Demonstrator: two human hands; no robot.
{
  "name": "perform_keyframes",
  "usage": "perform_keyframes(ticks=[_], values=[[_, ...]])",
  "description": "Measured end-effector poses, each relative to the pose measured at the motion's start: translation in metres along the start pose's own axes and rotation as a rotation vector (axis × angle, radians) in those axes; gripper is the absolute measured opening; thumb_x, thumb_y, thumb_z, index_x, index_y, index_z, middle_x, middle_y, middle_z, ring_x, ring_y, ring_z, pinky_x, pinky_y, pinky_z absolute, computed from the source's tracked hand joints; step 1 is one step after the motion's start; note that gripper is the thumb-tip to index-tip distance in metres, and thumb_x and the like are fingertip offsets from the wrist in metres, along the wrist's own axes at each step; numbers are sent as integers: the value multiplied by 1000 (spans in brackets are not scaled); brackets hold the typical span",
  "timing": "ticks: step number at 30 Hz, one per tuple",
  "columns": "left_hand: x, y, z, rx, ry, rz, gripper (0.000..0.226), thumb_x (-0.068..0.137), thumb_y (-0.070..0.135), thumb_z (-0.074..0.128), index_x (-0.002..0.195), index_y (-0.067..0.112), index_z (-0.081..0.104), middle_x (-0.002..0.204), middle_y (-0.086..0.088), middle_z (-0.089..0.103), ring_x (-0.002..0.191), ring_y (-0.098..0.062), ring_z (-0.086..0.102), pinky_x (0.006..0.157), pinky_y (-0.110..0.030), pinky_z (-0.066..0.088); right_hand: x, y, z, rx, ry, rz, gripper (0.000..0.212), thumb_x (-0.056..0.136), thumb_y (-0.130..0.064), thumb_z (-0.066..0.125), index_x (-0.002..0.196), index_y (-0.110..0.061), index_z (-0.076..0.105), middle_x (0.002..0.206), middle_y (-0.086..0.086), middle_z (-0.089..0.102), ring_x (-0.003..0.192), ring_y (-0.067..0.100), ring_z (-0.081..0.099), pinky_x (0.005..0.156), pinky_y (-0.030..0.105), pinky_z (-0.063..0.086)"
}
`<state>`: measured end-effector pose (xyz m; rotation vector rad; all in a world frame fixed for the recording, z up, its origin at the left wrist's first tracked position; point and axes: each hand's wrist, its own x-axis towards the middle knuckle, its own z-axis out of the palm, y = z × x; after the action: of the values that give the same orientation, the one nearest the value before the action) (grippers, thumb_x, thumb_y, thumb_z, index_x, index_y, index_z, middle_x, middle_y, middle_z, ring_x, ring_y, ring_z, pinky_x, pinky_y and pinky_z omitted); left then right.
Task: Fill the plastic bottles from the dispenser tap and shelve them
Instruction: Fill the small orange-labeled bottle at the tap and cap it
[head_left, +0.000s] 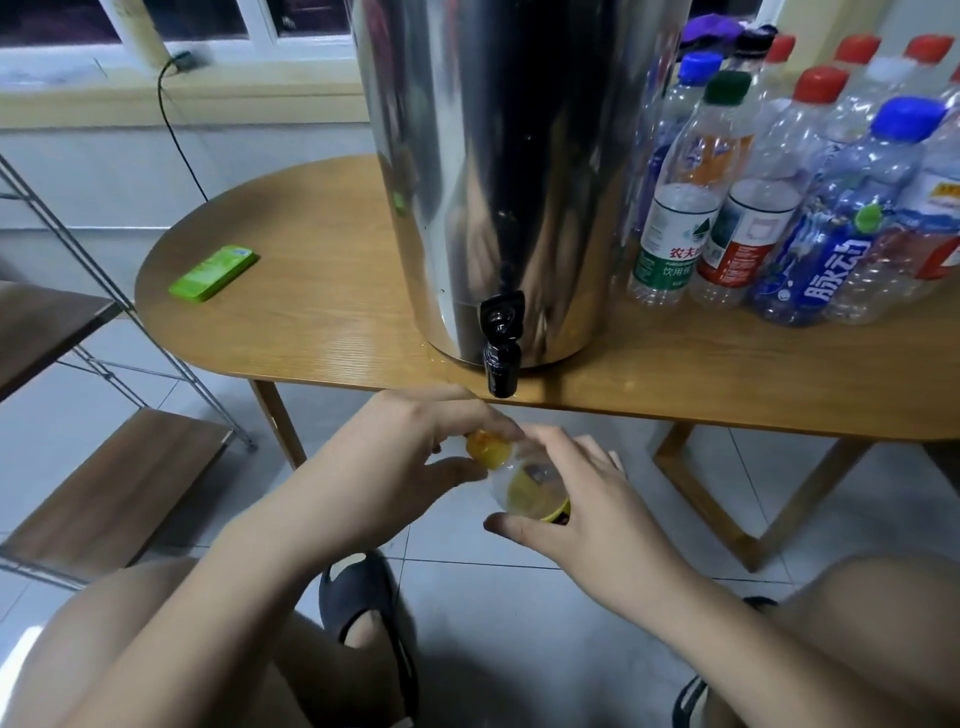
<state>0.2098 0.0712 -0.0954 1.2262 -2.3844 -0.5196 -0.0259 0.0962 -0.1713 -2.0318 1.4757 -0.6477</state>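
A tall steel dispenser (498, 156) stands on the wooden table (322, 322), its black tap (500, 353) hanging over the front edge. Below the tap I hold a clear plastic bottle (530, 483) with an orange cap (487, 449). My left hand (410, 452) pinches the cap with its fingers curled round it. My right hand (576, 499) grips the bottle's body from the right. The bottle's lower part is hidden behind my right hand. Several capped plastic bottles (779, 208) stand in a group on the table to the right of the dispenser.
A green flat object (214, 273) lies on the table's left side. A metal rack with wooden shelves (104, 467) stands at the left. A black cable (176, 130) runs down from the window sill. My knees and sandalled feet (363, 613) are on the tiled floor below.
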Motion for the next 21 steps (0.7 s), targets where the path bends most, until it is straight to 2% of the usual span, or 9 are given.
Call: perform_keyframes(ticks=[2, 6, 8, 11, 15, 17, 18, 20, 21], values=[[0, -3, 1, 2, 24, -59, 31, 90, 37, 86, 121, 37, 79, 104, 20, 71, 98, -1, 65, 76, -10, 46, 0, 1, 3, -25, 11, -9, 76, 82, -66, 83, 144, -56, 40, 122, -57, 35, 126, -10, 32, 94, 14, 36], [0, -7, -2, 20, 10, -175, 46, 83, 77, 68, 97, 34, 78, 80, 12, 72, 79, -8, 67, 63, -22, 49, 1, -1, 11, -70, 19, -5, 78, 82, -61, 86, 147, -50, 46, 114, -52, 40, 119, -12, 35, 94, 16, 35], [2, -9, -2, 39, 12, -220, 50, 84, 80, 65, 86, 31, 75, 68, 9, 67, 68, -11, 62, 54, -23, 41, 2, -1, 16, -90, 31, -2, 78, 81, -61, 87, 146, -48, 46, 111, -46, 44, 111, -5, 39, 95, 19, 35], [5, -12, 2, 101, 15, -249, 57, 85, 84, 60, 79, 29, 72, 64, 6, 68, 61, -12, 61, 53, -33, 47, 5, -3, 20, -94, 33, 12, 77, 81, -62, 86, 145, -47, 46, 117, -36, 51, 114, 3, 44, 99, 26, 38], [7, -20, -6, 95, 136, -314, 42, 89, 70, 71, 84, 28, 76, 61, 10, 66, 64, -4, 63, 53, -20, 43, 9, 2, 24, 27, 67, 88, 77, 78, -60, 90, 141, -50, 46, 125, -23, 64, 118, 2, 57, 101, 32, 49], [8, -31, -14, 93, 211, -329, 34, 90, 64, 75, 101, 33, 80, 77, 17, 72, 75, 4, 67, 64, -16, 49, 11, 4, 21, 129, 84, 122, 73, 79, -53, 92, 136, -50, 48, 126, -26, 66, 117, -8, 61, 96, 17, 49], [10, -39, -16, 79, 245, -344, 32, 90, 60, 78, 109, 35, 80, 85, 20, 74, 81, 6, 69, 72, -19, 54, 11, 5, 19, 163, 84, 126, 69, 80, -49, 93, 134, -49, 50, 124, -31, 66, 114, -15, 59, 90, 7, 45], [12, -55, -16, 18, 318, -389, 26, 91, 47, 85, 114, 37, 78, 94, 22, 76, 89, 8, 71, 83, -26, 60, 12, 4, 15, 206, 87, 121, 64, 81, -43, 94, 130, -48, 54, 117, -36, 66, 110, -22, 57, 84, 1, 41], [13, -61, -14, -5, 349, -410, 26, 90, 40, 88, 113, 36, 77, 96, 22, 76, 92, 9, 71, 84, -23, 59, 12, 3, 13, 219, 93, 113, 64, 81, -40, 95, 130, -48, 55, 116, -37, 66, 109, -23, 57, 84, 0, 40]])
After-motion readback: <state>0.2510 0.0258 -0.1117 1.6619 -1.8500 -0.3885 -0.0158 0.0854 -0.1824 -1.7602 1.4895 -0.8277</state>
